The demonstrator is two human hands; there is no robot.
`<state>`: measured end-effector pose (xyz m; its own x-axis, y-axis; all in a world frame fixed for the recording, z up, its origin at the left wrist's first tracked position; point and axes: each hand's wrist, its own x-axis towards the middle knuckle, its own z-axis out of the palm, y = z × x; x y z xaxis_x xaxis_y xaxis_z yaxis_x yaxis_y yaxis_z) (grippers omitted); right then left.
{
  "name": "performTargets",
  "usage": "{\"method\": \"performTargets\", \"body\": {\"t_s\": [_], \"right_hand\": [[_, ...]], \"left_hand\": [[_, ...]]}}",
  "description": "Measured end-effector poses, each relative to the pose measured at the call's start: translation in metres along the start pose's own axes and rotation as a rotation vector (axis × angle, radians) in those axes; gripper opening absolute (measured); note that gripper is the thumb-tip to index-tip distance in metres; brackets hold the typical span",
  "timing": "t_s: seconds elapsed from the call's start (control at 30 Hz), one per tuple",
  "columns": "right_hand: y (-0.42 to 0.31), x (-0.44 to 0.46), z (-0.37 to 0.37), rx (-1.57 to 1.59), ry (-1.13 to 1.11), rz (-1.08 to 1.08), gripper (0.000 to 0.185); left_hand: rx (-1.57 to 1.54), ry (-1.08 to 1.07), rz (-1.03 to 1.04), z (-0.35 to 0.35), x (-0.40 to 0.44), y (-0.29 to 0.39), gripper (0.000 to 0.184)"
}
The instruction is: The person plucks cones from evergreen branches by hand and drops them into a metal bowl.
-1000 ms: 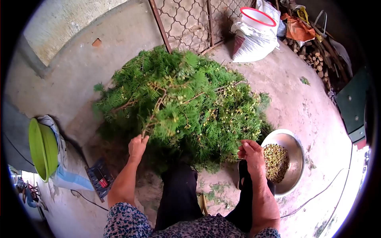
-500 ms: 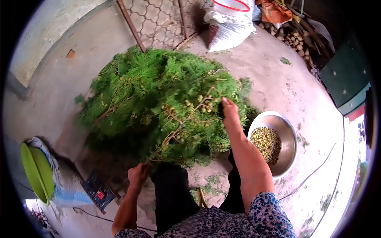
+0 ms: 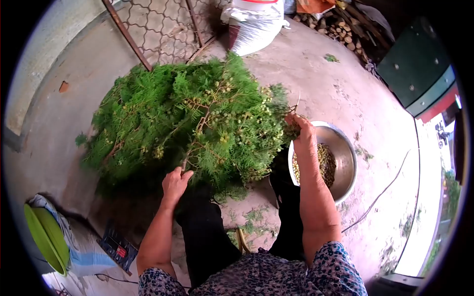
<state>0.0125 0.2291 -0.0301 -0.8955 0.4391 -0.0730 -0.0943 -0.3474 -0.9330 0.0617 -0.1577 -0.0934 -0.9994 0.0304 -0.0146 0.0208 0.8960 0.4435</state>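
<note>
A large heap of green conifer branches [image 3: 143, 113], dotted with small round yellow-green cones, lies in front of my knees. My left hand [image 3: 176, 185] is closed around the woody lower end of one cone-bearing branch [image 3: 201, 127], which slants up over the heap. To the right, my right hand [image 3: 302, 129] is at the heap's edge, beside the far left rim of a metal bowl [image 3: 347, 158]. Its fingers are pinched on a thin brown twig [image 3: 295, 106]. Loose round cones [image 3: 326, 165] lie in the bowl, partly hidden by my right forearm.
A white sack [image 3: 254, 32] stands at the back, near stacked firewood [image 3: 343, 34]. A metal-framed mesh panel [image 3: 158, 29] is at the back left. At the lower left are a green basin [image 3: 42, 237] and a dark plastic stool-like piece [image 3: 118, 249]. A thin cable [image 3: 377, 197] crosses the floor at right.
My left hand has risen, lifting the branch's end up over the heap. My right hand has moved off the branch toward the bowl and now pinches a twig. The view has shifted.
</note>
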Motion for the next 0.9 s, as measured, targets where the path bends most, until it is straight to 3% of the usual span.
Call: {"method": "performTargets", "body": {"t_s": [0.07,0.13,0.2,0.23,0.33,0.37,0.4,0.47,0.53,0.6,0.67,0.7,0.77,0.9], "right_hand": [[-0.011,0.0,-0.008,0.26,-0.082,0.184,0.027],[-0.015,-0.006,-0.011,0.393,-0.202,0.201,0.026],[-0.027,-0.019,-0.004,0.226,-0.243,0.171,0.025],[-0.035,-0.023,-0.001,0.092,-0.24,0.249,0.023],[-0.035,-0.041,0.006,-0.757,-0.316,-0.265,0.021],[-0.015,-0.035,0.003,-1.009,-0.478,-0.47,0.018],[-0.022,-0.05,0.011,-1.13,-0.55,-0.378,0.015],[-0.028,-0.063,0.02,-1.247,-0.622,-0.305,0.012],[-0.01,-0.071,0.017,-1.224,-0.698,-0.408,0.01],[-0.014,-0.078,0.017,-1.211,-0.728,-0.488,0.011],[-0.015,-0.08,0.017,-1.221,-0.718,-0.444,0.014],[-0.025,-0.083,0.018,-1.204,-0.755,-0.377,0.017],[-0.044,-0.089,0.013,-1.125,-0.745,-0.353,0.018],[-0.051,-0.112,-0.003,-0.985,-0.645,-0.371,0.019]], "left_hand": [[0.044,-0.131,-0.012,-0.011,0.016,0.034,0.036],[0.095,0.085,0.32,-0.015,0.031,0.062,0.038],[-0.188,0.116,0.284,-0.024,0.038,0.103,0.04],[-0.251,0.222,0.395,-0.033,0.035,0.13,0.038],[-0.067,0.458,0.782,-0.052,0.014,0.203,0.042],[0.006,0.437,0.812,-0.049,0.005,0.219,0.047],[0.118,0.4,0.829,-0.04,0.0,0.228,0.051],[0.156,0.351,0.838,-0.034,-0.005,0.237,0.046],[0.185,0.218,0.859,-0.005,0.003,0.223,0.039],[0.015,0.114,0.822,0.014,0.009,0.204,0.012],[-0.054,-0.118,0.613,0.014,-0.005,0.198,0.016],[-0.054,-0.116,0.62,0.016,-0.006,0.192,0.016],[-0.515,-0.347,0.371,0.019,-0.007,0.184,0.023],[-0.748,-0.389,0.232,-0.009,-0.034,0.202,0.017]]}}
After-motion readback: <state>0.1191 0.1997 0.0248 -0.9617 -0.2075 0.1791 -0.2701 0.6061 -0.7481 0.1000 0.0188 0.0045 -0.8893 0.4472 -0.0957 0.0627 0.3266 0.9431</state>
